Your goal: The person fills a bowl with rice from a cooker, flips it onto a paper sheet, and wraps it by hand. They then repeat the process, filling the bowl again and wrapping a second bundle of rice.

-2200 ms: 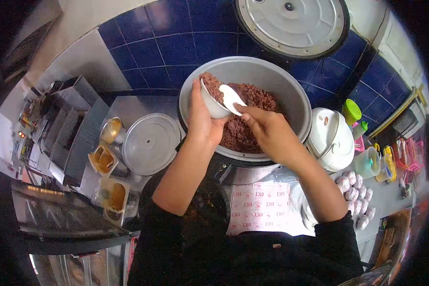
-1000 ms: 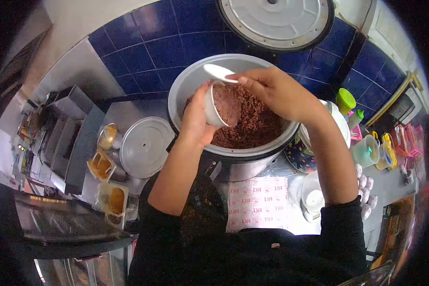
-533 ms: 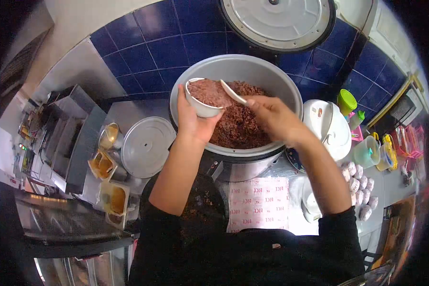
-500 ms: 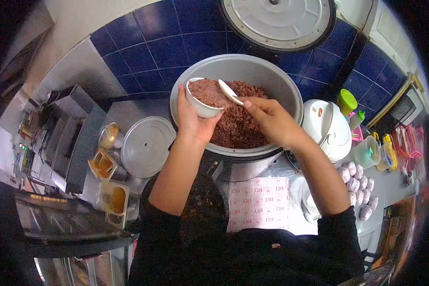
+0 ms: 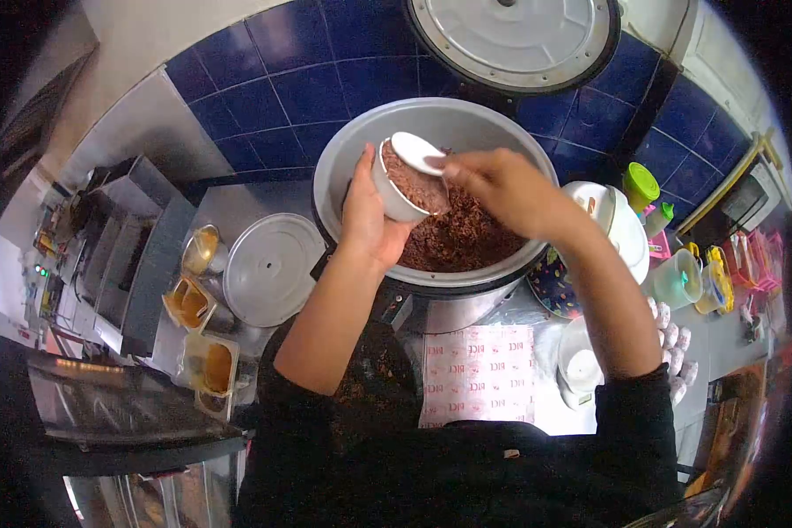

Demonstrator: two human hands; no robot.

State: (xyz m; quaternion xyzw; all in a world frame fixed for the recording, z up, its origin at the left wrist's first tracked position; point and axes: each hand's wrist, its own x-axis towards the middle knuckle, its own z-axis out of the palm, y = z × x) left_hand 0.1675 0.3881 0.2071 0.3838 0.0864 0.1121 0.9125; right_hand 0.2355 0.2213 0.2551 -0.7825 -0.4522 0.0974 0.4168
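Observation:
My left hand is wrapped round a white bowl from the left and below. Reddish-brown rice fills the bowl, which tilts to the right over a large grey rice cooker pot. In my right hand is a white rice paddle, gripped by its handle. The paddle's blade rests at or just above the upper edge of the rice in the bowl; contact is hard to make out. More dark reddish rice lies loose in the pot below.
The cooker's lid stands raised behind the pot. At left are a round metal lid and tubs of food. A printed paper sheet, a scale, wrapped bundles and a white-lidded cooker are in front and right.
The bowl has moved right and tilted more steeply toward the pot. My right hand has risen slightly, and the paddle now shows its broad face.

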